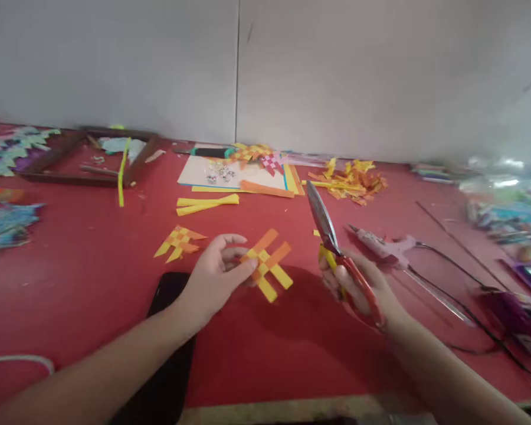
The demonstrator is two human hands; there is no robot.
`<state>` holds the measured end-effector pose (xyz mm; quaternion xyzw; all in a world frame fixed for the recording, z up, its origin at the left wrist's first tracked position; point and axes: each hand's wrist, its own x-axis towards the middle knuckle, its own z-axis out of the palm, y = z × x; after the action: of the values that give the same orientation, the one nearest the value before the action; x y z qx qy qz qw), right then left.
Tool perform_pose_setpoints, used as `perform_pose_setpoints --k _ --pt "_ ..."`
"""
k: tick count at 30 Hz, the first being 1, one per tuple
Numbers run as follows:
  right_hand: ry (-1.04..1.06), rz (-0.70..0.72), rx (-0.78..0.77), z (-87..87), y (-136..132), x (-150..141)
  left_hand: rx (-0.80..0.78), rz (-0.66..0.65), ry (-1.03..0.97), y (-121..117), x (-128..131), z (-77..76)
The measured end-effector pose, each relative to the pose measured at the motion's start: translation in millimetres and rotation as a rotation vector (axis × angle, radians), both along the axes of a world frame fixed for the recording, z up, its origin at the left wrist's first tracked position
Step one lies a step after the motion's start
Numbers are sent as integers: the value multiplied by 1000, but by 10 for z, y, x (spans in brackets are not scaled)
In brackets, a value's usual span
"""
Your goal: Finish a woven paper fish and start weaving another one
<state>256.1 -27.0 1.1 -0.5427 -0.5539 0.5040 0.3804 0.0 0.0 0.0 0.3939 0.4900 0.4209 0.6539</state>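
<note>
My left hand (219, 268) pinches a small woven piece of orange and yellow paper strips (268, 263) and holds it just above the red table (84, 265). My right hand (358, 286) is closed round the red handles of a pair of scissors (331, 242), whose grey blades point up and away and look closed. A short yellow strip (325, 255) sits in the same hand by the handles. The scissors are a hand's width right of the woven piece.
A finished woven piece (179, 242) lies left of my left hand, with yellow strips (206, 204) behind. A black phone (166, 295) lies under my left forearm. A glue gun (387, 248) with its cable lies right. Paper scraps (351, 180), sheets (230, 174) and a wooden frame (86, 156) sit further back.
</note>
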Motion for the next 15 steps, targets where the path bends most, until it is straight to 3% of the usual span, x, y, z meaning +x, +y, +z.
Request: perform_pose_setpoints --k 7,15 --pt "15 55 45 7 49 16 153 -41 98 -22 -50 -78" --pt "-10 80 -5 -24 118 -5 175 -74 109 -3 -55 -81"
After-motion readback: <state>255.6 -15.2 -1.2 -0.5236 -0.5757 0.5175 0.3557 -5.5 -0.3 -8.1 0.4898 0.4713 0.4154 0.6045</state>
